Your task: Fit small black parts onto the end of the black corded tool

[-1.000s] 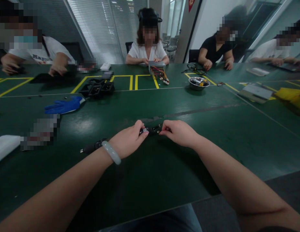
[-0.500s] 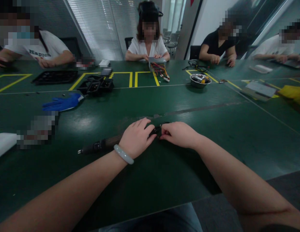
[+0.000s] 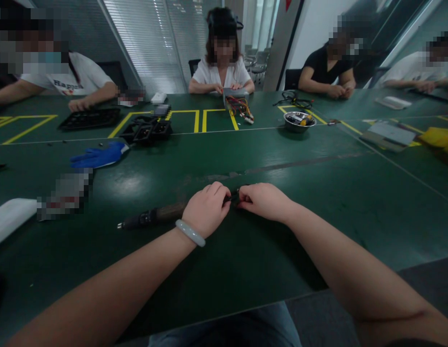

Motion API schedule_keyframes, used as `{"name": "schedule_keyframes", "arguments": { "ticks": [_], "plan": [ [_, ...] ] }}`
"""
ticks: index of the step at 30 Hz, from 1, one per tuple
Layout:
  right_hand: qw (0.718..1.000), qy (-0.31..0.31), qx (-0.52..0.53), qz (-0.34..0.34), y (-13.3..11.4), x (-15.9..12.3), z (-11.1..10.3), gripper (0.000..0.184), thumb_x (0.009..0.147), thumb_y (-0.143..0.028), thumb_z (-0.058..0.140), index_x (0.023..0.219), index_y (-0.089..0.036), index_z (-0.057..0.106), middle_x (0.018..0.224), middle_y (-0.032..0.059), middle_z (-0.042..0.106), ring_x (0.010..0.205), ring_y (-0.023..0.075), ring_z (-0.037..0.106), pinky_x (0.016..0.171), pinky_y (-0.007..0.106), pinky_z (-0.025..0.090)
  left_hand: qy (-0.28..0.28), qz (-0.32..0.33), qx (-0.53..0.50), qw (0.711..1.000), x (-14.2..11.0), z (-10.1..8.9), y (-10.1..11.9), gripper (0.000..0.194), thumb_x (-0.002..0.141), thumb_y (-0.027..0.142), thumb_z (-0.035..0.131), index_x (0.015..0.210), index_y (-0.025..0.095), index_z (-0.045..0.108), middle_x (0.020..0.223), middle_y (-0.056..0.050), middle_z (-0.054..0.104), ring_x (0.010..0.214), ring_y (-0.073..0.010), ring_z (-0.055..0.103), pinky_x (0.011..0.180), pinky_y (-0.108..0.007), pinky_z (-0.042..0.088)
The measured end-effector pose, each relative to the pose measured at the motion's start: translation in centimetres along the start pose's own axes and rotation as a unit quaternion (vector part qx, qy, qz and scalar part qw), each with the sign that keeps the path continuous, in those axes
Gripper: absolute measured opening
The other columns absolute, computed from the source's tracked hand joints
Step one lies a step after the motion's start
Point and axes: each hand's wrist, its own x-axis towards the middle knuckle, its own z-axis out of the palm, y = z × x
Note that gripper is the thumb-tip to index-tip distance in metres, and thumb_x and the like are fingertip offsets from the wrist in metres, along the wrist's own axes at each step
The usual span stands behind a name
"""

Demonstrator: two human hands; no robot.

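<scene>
A dark, tube-shaped tool that looks like an electric screwdriver (image 3: 144, 218) lies on the green table, its silver tip pointing left. My left hand (image 3: 206, 206), with a pale bangle at the wrist, covers its rear end. Between my hands shows a thin black cord (image 3: 234, 195), bunched and partly hidden. The left thumb and fingers pinch this cord from one side. On the other side my right hand (image 3: 264, 202) is closed, knuckles up, with the cord running into its curled fingers. Both hands rest low over the table, a small gap apart.
A blue glove (image 3: 99, 155), black plastic trays (image 3: 146, 130) and a white item (image 3: 14, 217) lie to the left. Ahead are a metal bowl (image 3: 299, 126) of small parts and a grey box with coloured wires (image 3: 236, 101). Several people sit across the table.
My left fingers have drawn in closer on the cord, and that hand has shifted slightly right. The right hand barely moves. At the far left, a co-worker's hand has reached a black tray.
</scene>
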Motion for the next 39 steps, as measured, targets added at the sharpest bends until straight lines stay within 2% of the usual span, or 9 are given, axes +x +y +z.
{"name": "schedule_keyframes", "arguments": {
  "ticks": [7, 14, 19, 29, 39],
  "plan": [
    [0.999, 0.030, 0.014, 0.031, 0.4, 0.5, 0.9, 0.013, 0.086, -0.037, 0.061, 0.086, -0.024, 0.064, 0.081, -0.0023, 0.066, 0.071, 0.0143, 0.057, 0.059, 0.025, 0.033, 0.003, 0.011, -0.005, 1.000, 0.1, 0.0, -0.1, 0.014, 0.087, 0.025, 0.055, 0.100, 0.020, 0.056, 0.101, -0.003, 0.057, 0.092, -0.0182, 0.056, 0.081, -0.033, 0.049],
    [0.998, 0.037, -0.024, 0.038, -0.2, 0.6, 1.3, 0.013, 0.088, -0.037, 0.059, 0.089, -0.025, 0.064, 0.083, -0.0013, 0.067, 0.073, 0.0157, 0.059, 0.059, 0.026, 0.033, 0.002, 0.009, -0.002, 1.000, 0.1, 0.0, -0.1, 0.015, 0.086, 0.025, 0.056, 0.100, 0.020, 0.057, 0.102, -0.004, 0.057, 0.092, -0.0185, 0.057, 0.082, -0.033, 0.049],
    [0.998, 0.054, -0.015, 0.033, -0.2, 0.7, 1.5, 0.014, 0.089, -0.038, 0.058, 0.092, -0.026, 0.064, 0.084, -0.0022, 0.067, 0.076, 0.0156, 0.060, 0.061, 0.025, 0.033, 0.003, 0.009, -0.004, 1.000, 0.1, 0.0, -0.1, 0.016, 0.087, 0.025, 0.055, 0.101, 0.020, 0.057, 0.103, -0.004, 0.057, 0.093, -0.0182, 0.056, 0.083, -0.032, 0.049],
    [0.997, 0.025, -0.058, 0.045, -0.9, 0.6, 0.9, 0.015, 0.090, -0.036, 0.055, 0.094, -0.024, 0.063, 0.084, -0.0002, 0.066, 0.073, 0.0158, 0.059, 0.059, 0.026, 0.034, -0.001, 0.005, -0.004, 1.000, 0.0, -0.1, -0.2, 0.015, 0.087, 0.026, 0.056, 0.102, 0.020, 0.057, 0.103, -0.004, 0.057, 0.093, -0.0180, 0.057, 0.082, -0.032, 0.050],
    [0.998, 0.040, -0.022, 0.036, -0.3, 0.7, 1.3, 0.017, 0.090, -0.038, 0.057, 0.094, -0.024, 0.064, 0.084, -0.0010, 0.066, 0.075, 0.0145, 0.059, 0.062, 0.025, 0.035, -0.005, 0.007, 0.002, 1.000, 0.1, -0.3, -0.1, 0.013, 0.088, 0.025, 0.055, 0.099, 0.021, 0.058, 0.101, -0.003, 0.057, 0.091, -0.0175, 0.057, 0.078, -0.031, 0.049]
  ]
}}
